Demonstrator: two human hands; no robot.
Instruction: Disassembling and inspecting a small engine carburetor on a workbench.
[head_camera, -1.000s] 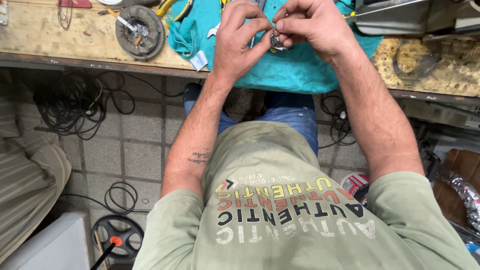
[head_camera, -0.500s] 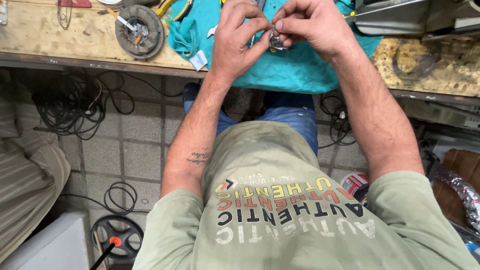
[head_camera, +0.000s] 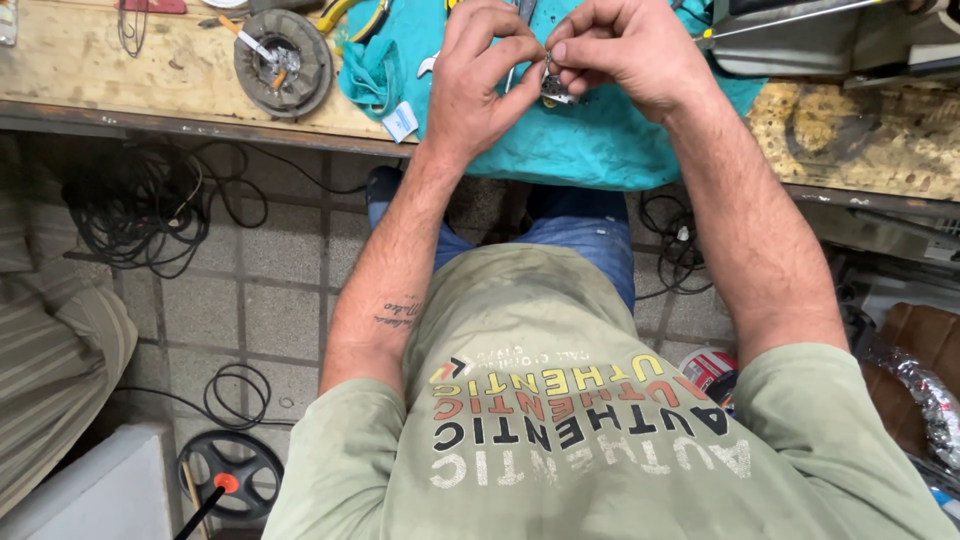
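We are still pinching the small metal part (head_camera: 553, 88) with both left hand (head_camera: 485, 85) and right hand (head_camera: 630, 55) over the cloth (head_camera: 600, 150), barely shifting since a second ago.

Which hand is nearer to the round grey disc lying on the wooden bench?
Left. The left hand is over the teal cloth, just right of the round grey disc. The right hand sits farther right, beyond the left.

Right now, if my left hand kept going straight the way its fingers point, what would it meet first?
The left hand points up and right at the small metal part pinched between both hands; just past it are the right hand's fingertips. Depth looks about level, though uncertain.
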